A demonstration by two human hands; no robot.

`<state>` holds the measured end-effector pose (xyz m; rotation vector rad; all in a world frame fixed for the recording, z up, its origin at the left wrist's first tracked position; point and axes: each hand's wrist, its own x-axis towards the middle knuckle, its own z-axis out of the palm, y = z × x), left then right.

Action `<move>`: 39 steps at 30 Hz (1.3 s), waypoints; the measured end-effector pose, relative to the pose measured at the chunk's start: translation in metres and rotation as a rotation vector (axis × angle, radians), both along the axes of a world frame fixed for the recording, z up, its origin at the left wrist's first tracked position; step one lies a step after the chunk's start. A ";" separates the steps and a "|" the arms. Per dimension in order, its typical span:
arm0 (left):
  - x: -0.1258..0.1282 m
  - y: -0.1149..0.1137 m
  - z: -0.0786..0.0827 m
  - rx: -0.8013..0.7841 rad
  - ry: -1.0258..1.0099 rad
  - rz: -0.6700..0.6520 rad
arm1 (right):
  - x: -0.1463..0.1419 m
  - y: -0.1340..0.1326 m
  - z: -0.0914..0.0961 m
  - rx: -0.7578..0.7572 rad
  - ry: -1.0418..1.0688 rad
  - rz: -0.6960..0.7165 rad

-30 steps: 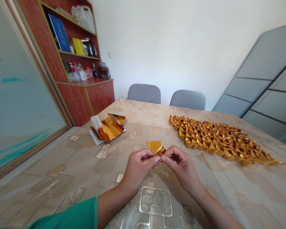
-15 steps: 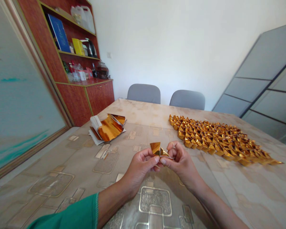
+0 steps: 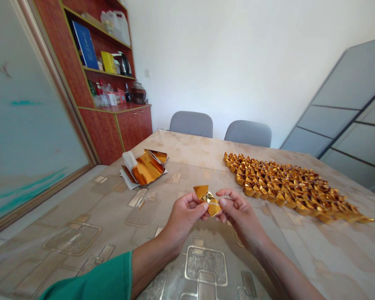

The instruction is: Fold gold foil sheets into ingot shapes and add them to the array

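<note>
Between my two hands, above the near middle of the table, is a small piece of folded gold foil paper (image 3: 213,207). One pointed flap stands up at its upper left, and a wider folded part hangs at the lower right. My left hand (image 3: 189,210) pinches its left side between thumb and fingers. At the right edge, my right hand (image 3: 237,208) grips it with the thumb and a lower finger, while the index finger is bent above it. The fingertips hide parts of the folds.
A stack of gold foil sheets (image 3: 148,167) lies at the table's left. Many folded gold foil pieces (image 3: 287,183) stand in packed rows to the right. Two grey chairs (image 3: 191,123) are behind the patterned tablecloth (image 3: 112,233). A wooden cabinet (image 3: 103,129) stands back left.
The foil piece has turned between my fingers, and its right part now points down and shows a broad gold face. My right hand has shifted slightly right. The whole view has moved a little.
</note>
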<state>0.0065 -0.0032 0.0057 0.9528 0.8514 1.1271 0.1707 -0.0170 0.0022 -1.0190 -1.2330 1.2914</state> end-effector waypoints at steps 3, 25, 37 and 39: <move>-0.002 0.000 0.001 0.007 0.000 0.025 | -0.001 -0.002 0.001 0.023 -0.025 0.004; -0.004 0.003 -0.001 0.069 -0.023 -0.022 | 0.003 -0.005 0.012 0.570 -0.658 -0.032; -0.011 0.001 -0.004 0.646 0.529 0.097 | 0.007 -0.003 0.012 0.521 -0.597 -0.067; -0.012 0.000 -0.003 0.666 0.538 0.086 | 0.006 -0.004 0.014 0.521 -0.593 -0.065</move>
